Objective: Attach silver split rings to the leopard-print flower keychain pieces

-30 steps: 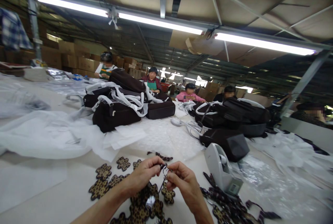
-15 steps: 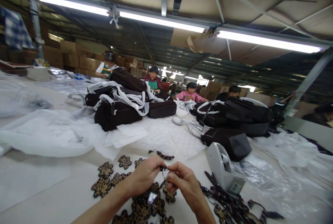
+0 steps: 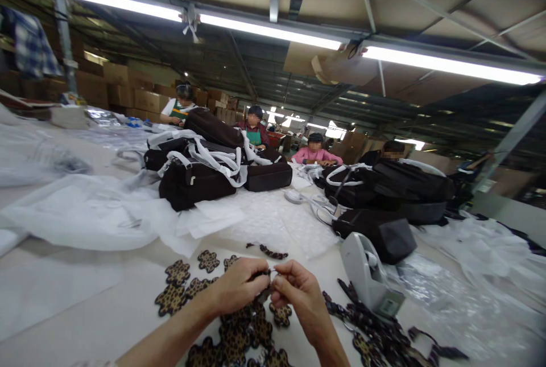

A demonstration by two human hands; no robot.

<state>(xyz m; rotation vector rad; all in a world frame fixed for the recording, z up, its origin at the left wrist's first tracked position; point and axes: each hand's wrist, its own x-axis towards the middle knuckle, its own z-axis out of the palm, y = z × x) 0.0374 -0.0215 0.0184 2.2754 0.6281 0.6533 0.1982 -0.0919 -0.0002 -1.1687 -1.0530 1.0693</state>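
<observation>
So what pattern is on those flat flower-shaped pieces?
The flat flower-shaped pieces are leopard-spotted, tan and black, clearest in the head view.

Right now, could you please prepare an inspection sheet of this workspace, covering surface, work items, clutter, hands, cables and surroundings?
Surface: pale table, bare in parts at the near left.
Work items: leopard-print flower-shaped pieces, some overlapping; dark patterned straps heaped at the right.
Clutter: white wrapping, crumpled clear plastic, dark bags piled behind, grey-white device near the straps.
Hands: left hand pinches a small dark piece; right hand pinches a small metal ring beside it.
Cables: nothing seen on the table.
Surroundings: tube lights overhead, cardboard boxes behind, several people across the table, one in pink sleeves.
</observation>
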